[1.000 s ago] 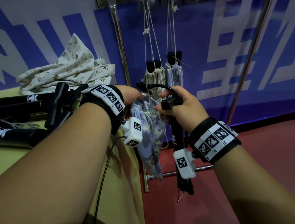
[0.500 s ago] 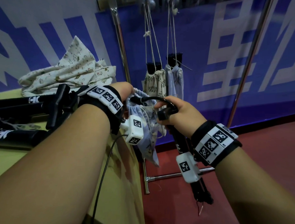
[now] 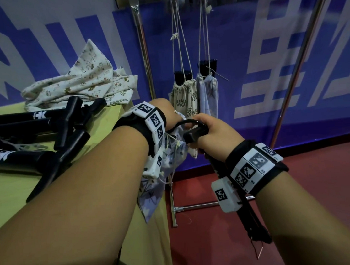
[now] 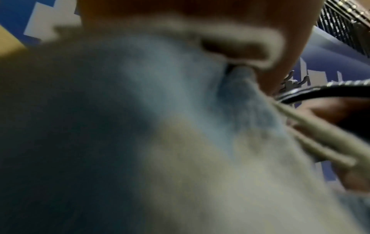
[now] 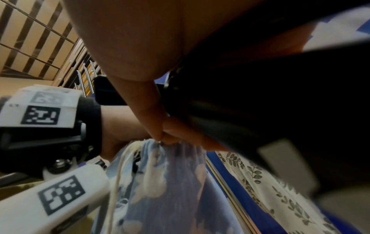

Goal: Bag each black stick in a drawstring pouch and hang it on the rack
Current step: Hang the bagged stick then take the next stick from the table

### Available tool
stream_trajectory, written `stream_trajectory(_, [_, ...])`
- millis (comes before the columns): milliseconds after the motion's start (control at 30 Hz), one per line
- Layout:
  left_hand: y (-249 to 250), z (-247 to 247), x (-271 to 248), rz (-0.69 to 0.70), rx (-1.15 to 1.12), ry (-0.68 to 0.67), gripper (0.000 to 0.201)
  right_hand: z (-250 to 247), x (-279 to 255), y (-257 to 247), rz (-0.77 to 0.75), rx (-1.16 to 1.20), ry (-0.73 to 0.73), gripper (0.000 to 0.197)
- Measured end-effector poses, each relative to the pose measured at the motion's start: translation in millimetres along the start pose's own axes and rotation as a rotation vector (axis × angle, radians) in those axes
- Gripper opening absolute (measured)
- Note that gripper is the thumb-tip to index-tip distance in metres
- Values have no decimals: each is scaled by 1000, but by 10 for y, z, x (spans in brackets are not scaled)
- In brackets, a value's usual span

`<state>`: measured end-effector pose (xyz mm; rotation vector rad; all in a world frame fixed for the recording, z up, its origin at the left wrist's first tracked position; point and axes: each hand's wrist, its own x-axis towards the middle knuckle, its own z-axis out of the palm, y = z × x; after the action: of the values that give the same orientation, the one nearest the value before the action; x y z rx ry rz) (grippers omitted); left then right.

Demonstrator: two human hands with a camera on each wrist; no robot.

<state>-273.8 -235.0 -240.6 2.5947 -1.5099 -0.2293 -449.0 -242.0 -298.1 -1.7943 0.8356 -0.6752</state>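
Hands meet just off the worktop's right edge, in front of the rack. The right hand point(image 3: 214, 134) is wrapped around the top of a black stick point(image 3: 252, 221), fingers curled about its handle and the black strap loop point(image 3: 191, 122) that arcs over it; the shaft slants down toward 5 o'clock below the wrist, with a white label on it too blurred to read. The left hand point(image 3: 169, 112) grips the gathered mouth of a pale blue drawstring pouch point(image 3: 152, 193), and the right wrist view shows its fingers point(image 5: 170, 136) bunching the cloth at the rim beside the stick. The pouch hangs limp below the hand, cream cords point(image 3: 170, 144) trailing down its side; whether the stick's tip has entered it cannot be told. Both wrists wear black bands carrying white blocks printed with square black-and-white codes.

At 12 o'clock from the hands, two filled pouches hang by strings from the rack point(image 3: 144, 53): a cream leaf-print pouch point(image 3: 185, 99) and a pale blue hung pouch point(image 3: 207, 93), each with a black stick end showing out of its cinched mouth.

At 9 o'clock, on the yellow worktop point(image 3: 109, 119), lie more black sticks point(image 3: 29, 122) bearing a white trefoil logo. Behind them, toward 10 o'clock, sits a heap of cream printed cloth point(image 3: 83, 84). The blue wall banner point(image 3: 267, 58) carries large white characters, cut off by the frame.
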Motion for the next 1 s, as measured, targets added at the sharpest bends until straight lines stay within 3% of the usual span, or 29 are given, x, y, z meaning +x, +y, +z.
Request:
stream_trajectory(133, [81,-2,-39,52,-93,-136,37,-20,26,82,42,-43,48,24])
stream_trajectory(300, [121,-51,-62,59,-207,-155,22,-15,68,146,76,-270,25,21])
stream_trajectory(433, [112,-65,-107,83,-201,-228,43,-23,79,132,111,-291,26,33])
stream_trajectory(600, [84,-60,-149,193,-157,-353,63,-49,115,154,187,-157,39,41])
stream_trajectory(733, [8,-58,-137,223,-11,-347,87,-62,131,217,158,-128,0,74])
stream_trajectory(900, [-38,-130,-99,203,-58,-262,68,-33,203,314,33,30,86,121])
stream_trajectory(1000, [-57,-199,-78,201,-105,-172,47,-11,219,316,-9,150,115,138])
